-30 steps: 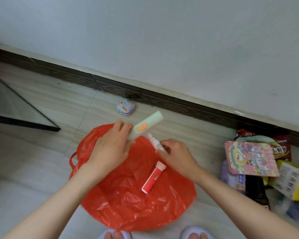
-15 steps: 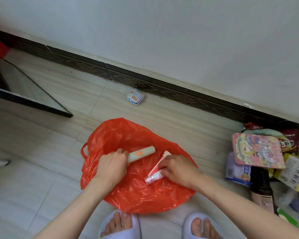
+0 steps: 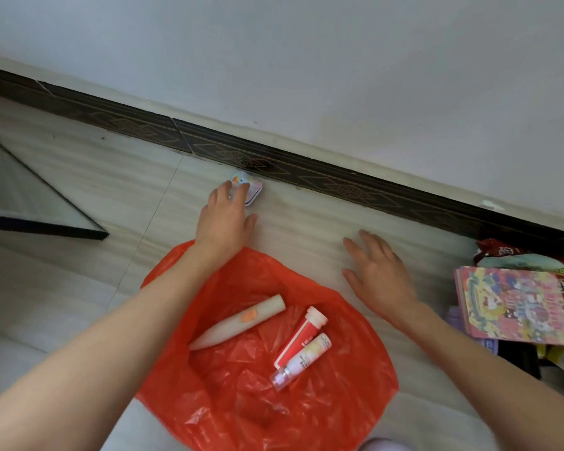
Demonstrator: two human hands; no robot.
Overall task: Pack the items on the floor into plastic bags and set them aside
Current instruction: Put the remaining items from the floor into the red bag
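A red plastic bag [image 3: 323, 405] lies spread on the floor in front of me. On it rest a pale green stick with an orange button [image 3: 238, 322], a red tube with a white cap [image 3: 302, 340] and a small white spray bottle [image 3: 302, 361]. My left hand [image 3: 223, 216] reaches past the bag to a small colourful tin [image 3: 251, 187] by the skirting board, and its fingertips touch the tin. My right hand [image 3: 376, 275] hovers flat over the floor to the right of the bag, fingers spread, holding nothing.
A pile of items lies at the right edge: a pink patterned booklet [image 3: 511, 304], snack packets [image 3: 502, 252] and a dark bottle [image 3: 518, 356]. A dark-framed glass panel [image 3: 30, 196] lies at the left. The dark skirting board [image 3: 306, 170] runs along the wall.
Both hands let go of the stick and the tubes, which now lie on the bag. My left hand reached forward to the tin; my right hand moved out to the right.
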